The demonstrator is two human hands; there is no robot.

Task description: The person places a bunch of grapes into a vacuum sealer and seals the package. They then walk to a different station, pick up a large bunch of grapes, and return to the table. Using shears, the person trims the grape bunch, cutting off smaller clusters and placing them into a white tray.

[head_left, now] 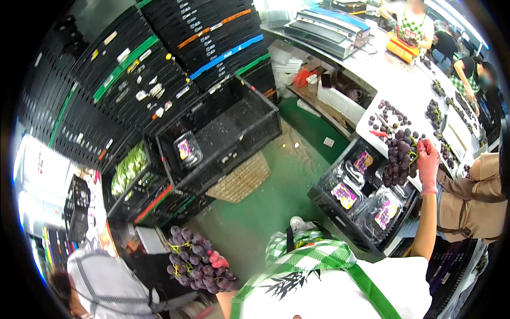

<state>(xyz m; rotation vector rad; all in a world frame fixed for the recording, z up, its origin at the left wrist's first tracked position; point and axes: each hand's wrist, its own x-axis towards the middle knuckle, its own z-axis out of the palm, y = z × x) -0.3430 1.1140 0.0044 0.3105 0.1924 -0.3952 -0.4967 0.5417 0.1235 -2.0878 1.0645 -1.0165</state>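
My left hand (219, 260), in a pink glove and mostly hidden, holds a large bunch of dark purple grapes (195, 265) at the lower left. Out to the right, my right hand (428, 161), also in a pink glove, grips a second bunch of dark grapes (399, 157) by its green stems. That bunch hangs over the corner of a black crate (336, 221) that holds several clear plastic packs with printed labels (343, 195). Loose grapes (385, 109) and a tool with red handles (378, 133) lie on the white table beside it.
A black crate (235, 153) with one clear pack (188, 149) stands ahead, before tall stacks of black crates (131, 79). Green vegetables (129, 169) fill a crate at left. A wrapping machine (326, 34) is on the white counter (358, 73). People stand at lower left, right and far right.
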